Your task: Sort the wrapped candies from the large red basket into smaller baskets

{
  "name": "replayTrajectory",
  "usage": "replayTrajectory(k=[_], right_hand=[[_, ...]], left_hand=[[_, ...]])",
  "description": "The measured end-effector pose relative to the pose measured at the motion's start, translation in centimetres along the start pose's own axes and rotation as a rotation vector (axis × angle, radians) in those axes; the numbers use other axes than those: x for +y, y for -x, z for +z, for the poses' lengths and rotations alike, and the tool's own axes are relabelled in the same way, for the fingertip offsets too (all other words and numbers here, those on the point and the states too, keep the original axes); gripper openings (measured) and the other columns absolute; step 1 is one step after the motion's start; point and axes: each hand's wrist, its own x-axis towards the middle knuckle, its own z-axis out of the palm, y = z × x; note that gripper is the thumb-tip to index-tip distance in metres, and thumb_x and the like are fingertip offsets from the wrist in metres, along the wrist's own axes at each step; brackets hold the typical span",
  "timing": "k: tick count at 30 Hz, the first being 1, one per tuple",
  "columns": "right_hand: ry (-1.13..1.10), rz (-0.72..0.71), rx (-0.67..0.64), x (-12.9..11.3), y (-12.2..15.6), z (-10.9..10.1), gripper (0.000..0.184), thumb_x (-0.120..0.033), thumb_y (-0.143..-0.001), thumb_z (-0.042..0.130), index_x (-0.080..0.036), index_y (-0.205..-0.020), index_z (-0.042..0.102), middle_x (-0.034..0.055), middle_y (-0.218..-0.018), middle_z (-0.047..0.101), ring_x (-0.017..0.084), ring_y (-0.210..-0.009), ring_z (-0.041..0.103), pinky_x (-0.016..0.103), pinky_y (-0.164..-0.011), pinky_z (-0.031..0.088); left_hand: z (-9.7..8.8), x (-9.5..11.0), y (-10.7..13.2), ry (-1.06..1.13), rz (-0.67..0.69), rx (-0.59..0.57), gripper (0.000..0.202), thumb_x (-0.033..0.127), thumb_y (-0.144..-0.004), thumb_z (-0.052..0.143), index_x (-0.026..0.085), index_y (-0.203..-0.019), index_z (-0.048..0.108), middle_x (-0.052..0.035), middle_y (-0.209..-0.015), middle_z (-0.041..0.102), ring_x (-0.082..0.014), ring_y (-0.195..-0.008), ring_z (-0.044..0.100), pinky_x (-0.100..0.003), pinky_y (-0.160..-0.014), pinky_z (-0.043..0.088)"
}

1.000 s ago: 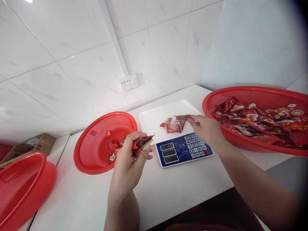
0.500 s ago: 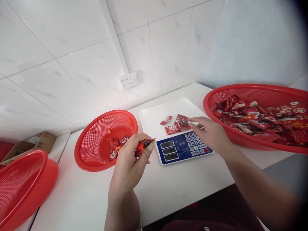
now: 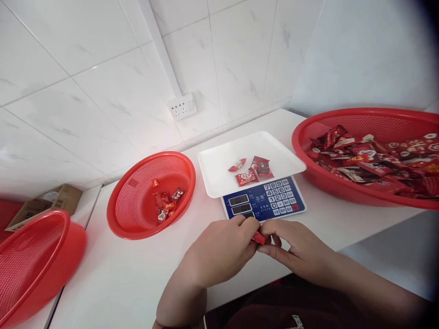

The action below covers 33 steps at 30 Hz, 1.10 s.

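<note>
My left hand (image 3: 222,249) is closed around red-wrapped candies (image 3: 258,237) just in front of the scale's panel. Meeting it from the right, my right hand (image 3: 298,251) has its thumb and fingertips pinched at the same wrappers. How many candies are between the hands is hidden. Beyond them, the white pan (image 3: 219,160) of a digital scale (image 3: 265,201) carries several wrapped candies (image 3: 247,177). The scale's blue panel has number keys and small displays, one partly covered by my left hand.
To the left, a red mesh basket (image 3: 126,201) holds a few candies (image 3: 166,203). A large red basket (image 3: 308,183) on the right is heaped with candies. Another red basket (image 3: 61,256) and a cardboard box (image 3: 65,201) are at far left. A wall socket (image 3: 183,107) sits behind the table.
My right hand has left the candies on the scale pan and come down toward my body. My left hand has moved right with its candies, and both hands now meet.
</note>
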Motion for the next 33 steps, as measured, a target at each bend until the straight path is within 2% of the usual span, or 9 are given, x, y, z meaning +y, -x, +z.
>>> replayTrajectory(k=[7,10,15,17,20,23,26,30,33], right_hand=[[0.012,-0.043,0.054,0.6,0.1,-1.1,0.026,-0.037,-0.092,0.043,-0.022,-0.077,0.058,0.0013,-0.066,0.062,0.013,-0.057,0.055,0.025,-0.055,0.043],[-0.073,0.04,0.14,1.2,-0.3,-1.9,0.027,-0.04,-0.09,0.047,-0.021,-0.073,0.056,0.0013,-0.065,0.061,0.012,-0.057,0.055,0.024,-0.054,0.043],[-0.41,0.268,0.349,3.4,-3.0,-3.7,0.037,-0.056,-0.082,0.056,-0.021,-0.07,0.052,-0.0002,-0.057,0.058,0.011,-0.05,0.053,0.024,-0.049,0.044],[-0.475,0.32,0.458,4.5,-4.3,-4.2,0.039,-0.058,-0.077,0.06,-0.02,-0.077,0.055,0.0006,-0.06,0.061,0.012,-0.054,0.056,0.025,-0.05,0.045],[-0.475,0.379,0.521,5.8,-5.6,-4.5,0.048,-0.058,-0.075,0.063,-0.019,-0.104,0.059,0.0059,-0.079,0.07,0.017,-0.069,0.064,0.028,-0.058,0.05],[-0.413,0.416,0.483,6.0,-5.2,-4.2,0.058,-0.056,-0.079,0.059,-0.02,-0.123,0.053,0.0089,-0.091,0.071,0.018,-0.076,0.065,0.029,-0.062,0.052],[-0.374,0.33,0.351,4.9,-3.8,-3.4,0.05,-0.055,-0.081,0.056,-0.019,-0.116,0.057,0.0081,-0.087,0.07,0.017,-0.071,0.065,0.028,-0.057,0.051],[-0.211,0.135,0.063,2.4,-2.0,-2.1,0.039,-0.047,-0.079,0.06,-0.023,-0.11,0.062,0.0061,-0.09,0.069,0.016,-0.07,0.063,0.028,-0.06,0.052],[-0.099,0.115,0.016,1.2,-1.5,-1.3,0.032,-0.046,-0.078,0.061,-0.024,-0.102,0.065,0.0042,-0.089,0.069,0.015,-0.067,0.061,0.028,-0.059,0.051]], left_hand=[[-0.4,-1.0,0.4,0.085,0.011,0.013,0.023,0.04,-0.091,0.048,0.021,-0.104,0.049,-0.0038,-0.095,0.064,-0.0193,-0.076,0.061,-0.029,-0.059,0.043],[-0.9,-2.1,0.4,0.186,-0.073,0.084,0.027,0.043,-0.09,0.049,0.022,-0.107,0.05,-0.0046,-0.099,0.063,-0.0194,-0.08,0.06,-0.03,-0.064,0.045],[-1.4,-3.4,0.6,0.249,-0.277,0.308,0.024,0.027,-0.095,0.036,0.024,-0.117,0.047,-0.0072,-0.11,0.062,-0.0191,-0.092,0.061,-0.031,-0.073,0.047],[-1.4,-3.6,0.6,0.264,-0.321,0.367,0.026,0.025,-0.094,0.037,0.024,-0.119,0.045,-0.0078,-0.112,0.061,-0.0193,-0.095,0.062,-0.032,-0.074,0.048],[-1.3,-3.7,0.7,0.309,-0.349,0.398,0.02,0.029,-0.093,0.042,0.023,-0.112,0.045,-0.0048,-0.098,0.065,-0.0182,-0.083,0.064,-0.03,-0.068,0.048],[-1.4,-3.5,0.6,0.298,-0.345,0.386,0.012,0.034,-0.091,0.046,0.024,-0.098,0.047,-0.0013,-0.085,0.067,-0.0168,-0.069,0.062,-0.028,-0.059,0.046],[-1.4,-3.0,0.2,0.219,-0.305,0.314,0.013,0.036,-0.09,0.052,0.024,-0.09,0.047,0.001,-0.079,0.067,-0.017,-0.065,0.062,-0.026,-0.055,0.041],[-0.5,-2.1,-0.6,0.08,-0.153,0.104,0.016,0.037,-0.087,0.056,0.023,-0.094,0.05,-0.001,-0.09,0.071,-0.0218,-0.075,0.067,-0.027,-0.056,0.041],[0.3,-1.5,-1.0,0.014,-0.074,0.015,0.019,0.038,-0.089,0.053,0.022,-0.098,0.05,-0.0023,-0.091,0.072,-0.0235,-0.075,0.068,-0.028,-0.055,0.04]])
